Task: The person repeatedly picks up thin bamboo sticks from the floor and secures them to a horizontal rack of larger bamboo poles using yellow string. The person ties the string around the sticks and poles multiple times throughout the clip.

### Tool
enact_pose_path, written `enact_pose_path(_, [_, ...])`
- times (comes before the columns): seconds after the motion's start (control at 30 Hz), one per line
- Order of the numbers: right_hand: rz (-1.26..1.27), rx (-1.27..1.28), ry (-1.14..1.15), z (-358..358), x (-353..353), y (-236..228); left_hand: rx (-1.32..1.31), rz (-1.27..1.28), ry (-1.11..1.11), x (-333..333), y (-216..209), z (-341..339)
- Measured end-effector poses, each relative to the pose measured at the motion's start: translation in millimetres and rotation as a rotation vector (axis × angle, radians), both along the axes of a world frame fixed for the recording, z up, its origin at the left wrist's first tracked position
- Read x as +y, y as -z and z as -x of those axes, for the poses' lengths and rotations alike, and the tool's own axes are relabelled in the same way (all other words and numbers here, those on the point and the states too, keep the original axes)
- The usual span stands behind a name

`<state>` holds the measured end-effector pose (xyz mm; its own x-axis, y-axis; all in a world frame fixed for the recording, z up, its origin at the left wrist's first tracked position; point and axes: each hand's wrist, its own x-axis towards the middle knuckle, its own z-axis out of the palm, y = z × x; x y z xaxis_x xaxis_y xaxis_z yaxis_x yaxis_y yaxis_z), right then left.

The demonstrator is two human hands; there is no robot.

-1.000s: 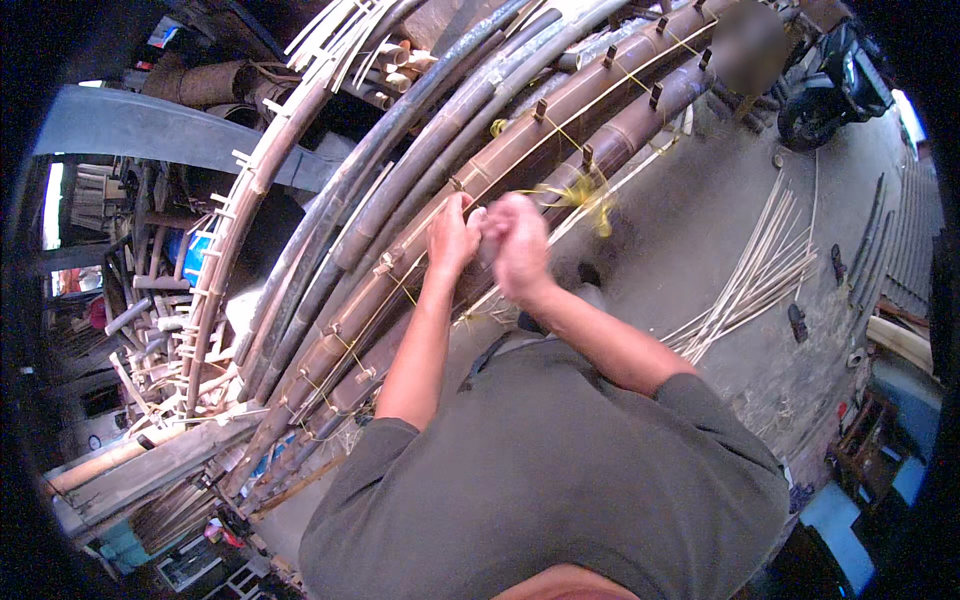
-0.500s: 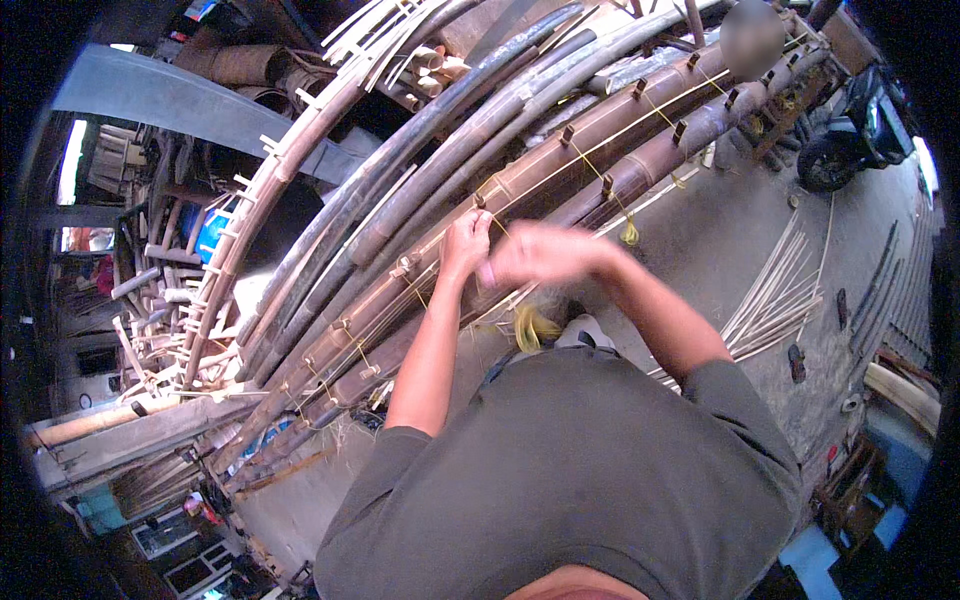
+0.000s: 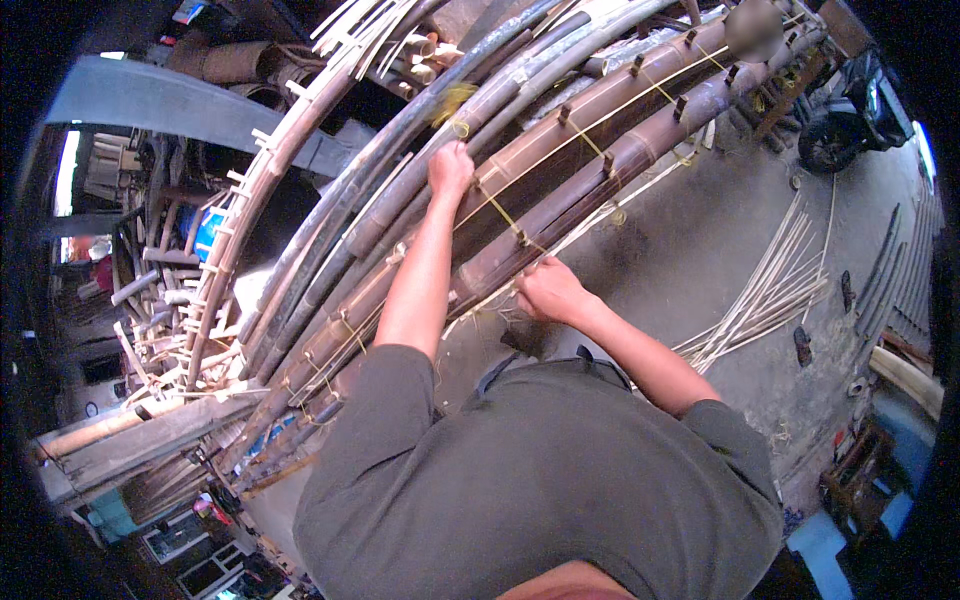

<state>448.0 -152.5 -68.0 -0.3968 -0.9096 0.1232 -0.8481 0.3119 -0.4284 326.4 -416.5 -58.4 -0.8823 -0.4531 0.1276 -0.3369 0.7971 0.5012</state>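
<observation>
My left hand [image 3: 452,170] is closed in a fist above the far brown bamboo pole [image 3: 535,145]. A loose yellow bundle of cord [image 3: 455,103], blurred, trails out beyond that fist. From pole to pole runs a taut length of the same yellow cord, passing a small dark peg [image 3: 522,238] on the near bamboo pole [image 3: 565,205]. My right hand [image 3: 553,291] is closed just on the near side of that pole, where the cord comes down to it. The fingers hide the cord's end there. Thin pale bamboo strips [image 3: 600,212] lie along the near pole.
Other yellow ties [image 3: 585,140] and pegs [image 3: 637,66] cross the poles. Behind lie grey curved poles [image 3: 400,165] and a curved pole with pale rungs [image 3: 265,150]. Loose strips [image 3: 755,300] lie on the floor at right. A person [image 3: 752,32] and a motorbike [image 3: 835,135] are at far right.
My hands were together over the far pole, the right one blurred. They have drawn apart, left up and away, right down toward me. The yellow bundle moved from the near side to beyond my left hand.
</observation>
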Motion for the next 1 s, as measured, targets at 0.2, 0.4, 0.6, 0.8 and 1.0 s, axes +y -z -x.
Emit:
enact_pose_path(0.2, [0.123,-0.577,-0.009,-77.3,-37.1,-19.1,0.041,0.010,0.151,-29.2,-56.2,-65.9])
enact_pose_path(0.4, [1.094,-1.955,0.788,-132.9,-99.9,-40.8,-0.256,-0.177,0.244,-55.4,-46.9,-244.9])
enact_pose_path(0.6, [0.802,-0.948,0.267,-117.8,-218.4,-142.9,0.145,-0.224,0.308,-42.2,3.0,-263.5])
enact_pose_path(0.8, [-0.261,0.368,0.150,9.8,-241.5,-80.4,-0.145,-0.293,0.124,-40.9,-15.5,-236.5])
enact_pose_path(1.0, [0.156,-0.825,-0.384,-23.4,-157.9,-165.6,-0.007,-0.034,0.120,-52.2,-8.5,-259.5])
